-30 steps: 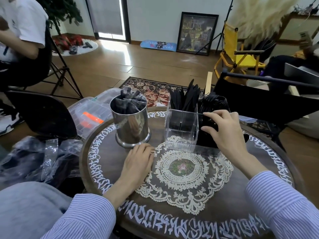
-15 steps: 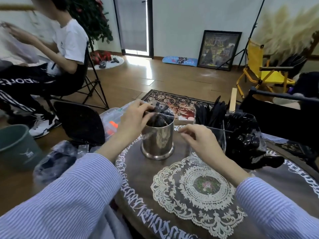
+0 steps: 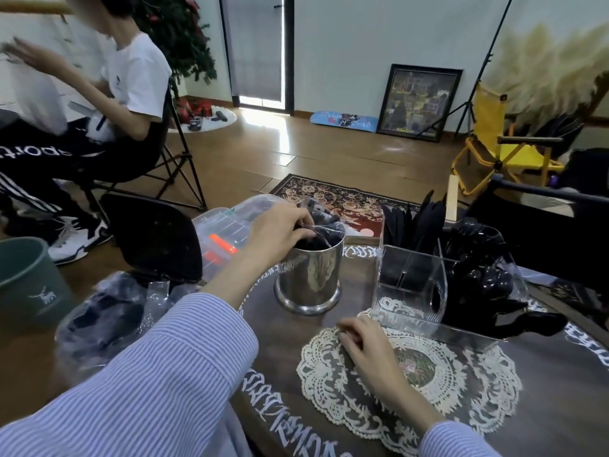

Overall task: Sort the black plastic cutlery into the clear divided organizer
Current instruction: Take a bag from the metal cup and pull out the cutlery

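Observation:
A shiny metal cup stands on the round table and holds black cutlery in clear wrappers. My left hand reaches over the cup's rim, its fingers pinching one wrapped piece at the top. Right of the cup stands the clear divided organizer. Black knives stand upright in its back compartment, and black spoons fill the right side. My right hand rests on the lace doily in front of the organizer, fingers loosely curled, holding nothing.
A clear plastic storage box sits behind the cup at the table's left edge. Crumpled clear wrappers and a green bin lie to the left. A person sits on a folding chair at far left. A black chair stands close by.
My right hand has left the organizer's rim and come down onto the doily. My left hand, up from the table a second ago, stays at the cup with fingers deeper among the wrapped cutlery.

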